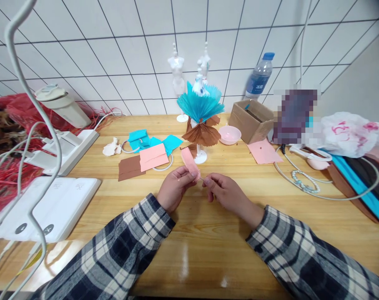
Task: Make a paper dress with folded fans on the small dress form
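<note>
My left hand [176, 187] pinches a folded pink paper strip [189, 161] near its lower end. Close on its right, my right hand [222, 189] has thumb and finger pressed together on something thin at the strip's lower end, too small to make out. Behind the hands stands a small white mannequin [199, 83] dressed in a pleated turquoise paper piece [199, 104] over brown pleated paper [202, 133]. Left of the strip, pink paper [153, 157] overlaps brown paper [131, 167], with turquoise paper [139, 139] behind.
Two more mannequins [176, 68] stand at the tiled wall. A pink bowl [230, 135], a cardboard box [251, 121] and a bottle [260, 77] are at the back right. Pink paper [263, 152] and cables lie right. A power strip [73, 152] and white device [48, 208] are left.
</note>
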Motion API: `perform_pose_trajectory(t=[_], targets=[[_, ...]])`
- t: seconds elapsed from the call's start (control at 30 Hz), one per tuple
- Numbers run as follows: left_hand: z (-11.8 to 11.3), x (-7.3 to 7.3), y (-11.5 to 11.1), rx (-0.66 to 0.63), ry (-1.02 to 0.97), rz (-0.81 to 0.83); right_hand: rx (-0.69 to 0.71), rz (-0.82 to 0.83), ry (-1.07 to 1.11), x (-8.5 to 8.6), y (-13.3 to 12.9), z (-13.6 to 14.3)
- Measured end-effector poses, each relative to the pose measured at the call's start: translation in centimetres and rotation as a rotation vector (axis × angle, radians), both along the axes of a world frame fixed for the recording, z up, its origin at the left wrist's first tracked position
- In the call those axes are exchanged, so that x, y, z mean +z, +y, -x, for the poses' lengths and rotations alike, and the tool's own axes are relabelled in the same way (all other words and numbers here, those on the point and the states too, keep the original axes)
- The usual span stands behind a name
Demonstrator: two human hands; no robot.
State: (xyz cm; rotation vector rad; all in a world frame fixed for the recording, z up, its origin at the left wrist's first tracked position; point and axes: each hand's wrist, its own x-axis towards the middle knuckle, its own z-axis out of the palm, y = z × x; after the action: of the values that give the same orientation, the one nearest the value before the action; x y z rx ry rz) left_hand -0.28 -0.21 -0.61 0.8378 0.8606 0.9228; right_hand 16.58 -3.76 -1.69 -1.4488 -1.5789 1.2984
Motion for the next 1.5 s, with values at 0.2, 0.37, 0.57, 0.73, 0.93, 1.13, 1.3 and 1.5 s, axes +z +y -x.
perform_pose_trajectory(t=[0.2, 0.37, 0.57, 0.73, 0.93, 1.13, 1.3, 1.5], targets=[[0.01, -0.05, 0.0, -0.015, 0.004, -0.003, 0.014, -0.006, -0.016, 0.1, 0.02, -0.07], [0.12, -0.24, 0.13, 0.027, -0.017, 0.027, 0.003, 0.019, -0.004, 0.24, -0.02, -0.07], [0.18, -0.35, 0.17, 0.005, -0.007, 0.013, -0.02, 0.03, 0.015, 0.24, 0.02, -0.09], [0.13, -0.39, 0.12, -0.024, 0.012, -0.014, 0.023, 0.029, -0.012, 0.18, 0.04, -0.12], [0.09, -0.26, 0.07, -0.029, 0.015, -0.011, 0.04, 0.012, -0.004, -0.09, 0.17, -0.12], [0.11, -0.33, 0.11, -0.029, 0.01, -0.003, 0.03, 0.037, 0.019, -0.04, 0.14, -0.08], [0.1, -0.28, 0.11, -0.029, 0.009, 0.003, 0.026, 0.02, 0.016, 0.09, 0.05, -0.1], [0.12, -0.32, 0.12, -0.039, 0.009, -0.001, 0.034, 0.023, 0.036, -0.15, 0.17, -0.15]])
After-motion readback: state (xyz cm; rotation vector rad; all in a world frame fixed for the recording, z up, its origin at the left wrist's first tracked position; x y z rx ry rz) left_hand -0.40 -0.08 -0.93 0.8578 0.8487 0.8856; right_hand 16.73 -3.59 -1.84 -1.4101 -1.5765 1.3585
